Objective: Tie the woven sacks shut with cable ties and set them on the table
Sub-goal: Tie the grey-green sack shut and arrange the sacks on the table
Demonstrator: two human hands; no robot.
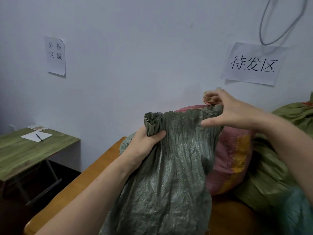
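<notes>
A grey-green woven sack [169,175] stands upright in front of me on an orange-brown table [88,173]. My left hand [145,145] is clenched around the pleated, bunched left part of the sack's mouth. My right hand [232,111] pinches the right end of the mouth's top edge, with the thumb spread out in front of the fabric. Between the hands the mouth is stretched out in fine folds. No cable tie shows in the view.
A pink and orange sack [233,160] leans behind the grey one. Olive-green sacks [274,175] lie at the right. A small green-topped folding table [25,150] with paper and a pen stands at the left. Paper signs and a cable hang on the wall.
</notes>
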